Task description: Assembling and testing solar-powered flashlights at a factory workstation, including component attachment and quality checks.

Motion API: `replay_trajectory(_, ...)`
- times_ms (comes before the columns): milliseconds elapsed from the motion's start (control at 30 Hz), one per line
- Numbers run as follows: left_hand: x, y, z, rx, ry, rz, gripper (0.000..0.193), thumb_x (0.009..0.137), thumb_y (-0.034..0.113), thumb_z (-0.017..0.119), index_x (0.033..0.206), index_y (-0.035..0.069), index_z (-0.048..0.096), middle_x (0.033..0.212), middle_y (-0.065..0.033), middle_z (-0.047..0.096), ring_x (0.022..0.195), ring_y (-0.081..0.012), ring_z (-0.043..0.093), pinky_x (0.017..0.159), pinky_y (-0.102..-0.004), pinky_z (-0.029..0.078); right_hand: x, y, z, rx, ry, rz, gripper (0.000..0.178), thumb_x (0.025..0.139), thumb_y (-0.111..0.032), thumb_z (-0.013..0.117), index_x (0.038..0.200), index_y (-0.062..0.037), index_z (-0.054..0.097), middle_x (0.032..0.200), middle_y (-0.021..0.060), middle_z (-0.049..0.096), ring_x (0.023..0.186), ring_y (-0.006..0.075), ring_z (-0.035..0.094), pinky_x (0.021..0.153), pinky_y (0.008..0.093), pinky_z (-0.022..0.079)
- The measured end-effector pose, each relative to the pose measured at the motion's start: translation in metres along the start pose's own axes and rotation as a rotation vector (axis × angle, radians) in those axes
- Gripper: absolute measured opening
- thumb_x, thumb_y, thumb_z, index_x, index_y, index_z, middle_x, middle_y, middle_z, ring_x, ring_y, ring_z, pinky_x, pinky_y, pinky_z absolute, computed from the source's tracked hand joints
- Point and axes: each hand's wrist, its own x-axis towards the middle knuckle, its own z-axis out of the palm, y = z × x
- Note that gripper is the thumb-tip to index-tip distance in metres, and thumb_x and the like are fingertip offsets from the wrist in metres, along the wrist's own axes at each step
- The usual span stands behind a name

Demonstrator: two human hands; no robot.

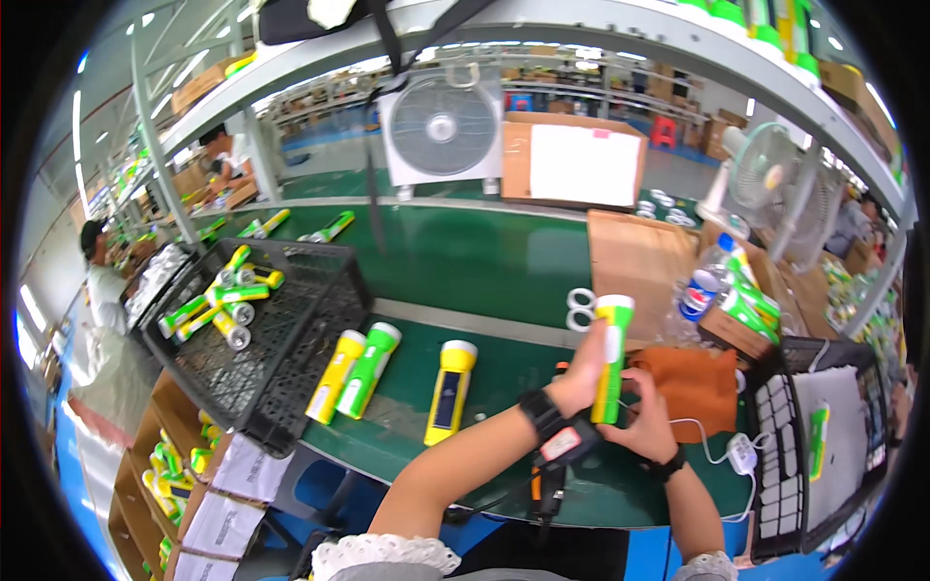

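Note:
A green and yellow flashlight (610, 353) with a white head stands upright in my left hand (581, 376), whose fingers wrap round its body. Close to its lower end is my right hand (649, 426), thumb and fingers curled together; what they hold, if anything, is too small to make out. A white cable (690, 422) runs from beside the right hand to a small white box (742, 453). Below my left wrist sits a black device (570, 443) with a pale label. To the left lie a yellow flashlight (451, 392), a green one (369, 370) and another yellow one (336, 376).
A black crate (281, 387) holding several flashlights stands at the left. On the right are an orange-brown cloth (688, 387), a bottle (705, 281), a carton (734, 329) of flashlights and a black tray (780, 465). White rings (580, 308) lie beyond my hands. A metal shelf crosses overhead.

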Motion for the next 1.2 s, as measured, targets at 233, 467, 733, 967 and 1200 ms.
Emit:
replay_trajectory(233, -0.007, -0.034, -0.002, 0.011, 0.033, 0.034, 0.032, 0.086, 0.034, 0.054, 0.104, 0.008, 0.046, 0.087, -0.0066, 0.056, 0.078, -0.0159, 0.056, 0.068, -0.0302, 0.048, -0.011, 0.019, -0.027, 0.362, -0.279, 0.143, 0.066, 0.067, -0.004, 0.066, 0.122, -0.0123, 0.031, 0.078, 0.0076, 0.055, 0.062, 0.0105, 0.054, 0.053, 0.0226, 0.040)
replay_trajectory(467, -0.013, -0.041, -0.025, 0.120, 0.139, -0.113, 0.028, 0.091, 0.029, 0.045, 0.105, 0.005, 0.046, 0.088, -0.0067, 0.055, 0.080, -0.0185, 0.056, 0.073, -0.0324, 0.048, -0.014, 0.007, -0.036, -0.304, -0.211, -0.015, 0.057, 0.065, -0.037, 0.068, 0.115, -0.0171, 0.051, 0.053, 0.0053, 0.052, 0.050, 0.0216, 0.057, 0.049, 0.0317, 0.045)
replay_trajectory(733, -0.020, -0.031, -0.009, 0.409, 0.153, 0.056, 0.036, 0.089, 0.035, 0.047, 0.109, 0.006, 0.036, 0.088, -0.0107, 0.055, 0.070, -0.0194, 0.057, 0.061, -0.0338, 0.050, -0.010, -0.001, -0.021, -0.411, -0.290, -0.149, 0.062, 0.067, -0.047, 0.067, 0.115, -0.0153, 0.044, 0.058, 0.0116, 0.055, 0.051, 0.0289, 0.057, 0.048, 0.0367, 0.043)
replay_trajectory(967, -0.023, -0.044, -0.012, 0.396, 0.208, 0.060, 0.038, 0.088, 0.036, 0.049, 0.107, 0.005, 0.037, 0.086, -0.0098, 0.055, 0.074, -0.0182, 0.056, 0.063, -0.0315, 0.049, -0.015, 0.000, -0.015, -0.016, -0.272, 0.030, 0.054, 0.066, -0.029, 0.074, 0.106, -0.0064, 0.045, 0.053, 0.0064, 0.050, 0.043, 0.0161, 0.045, 0.044, 0.0275, 0.034)
replay_trajectory(1200, -0.024, -0.031, -0.005, 0.419, 0.205, 0.230, 0.039, 0.089, 0.046, 0.039, 0.103, 0.009, 0.039, 0.076, -0.0063, 0.051, 0.055, -0.0166, 0.053, 0.047, -0.0311, 0.046, -0.013, 0.002, -0.036, 0.343, -0.623, -0.051, 0.014, 0.078, -0.011, 0.061, 0.086, -0.0017, 0.067, 0.061, 0.0045, 0.061, 0.048, 0.0061, 0.049, 0.045, 0.0204, 0.036)
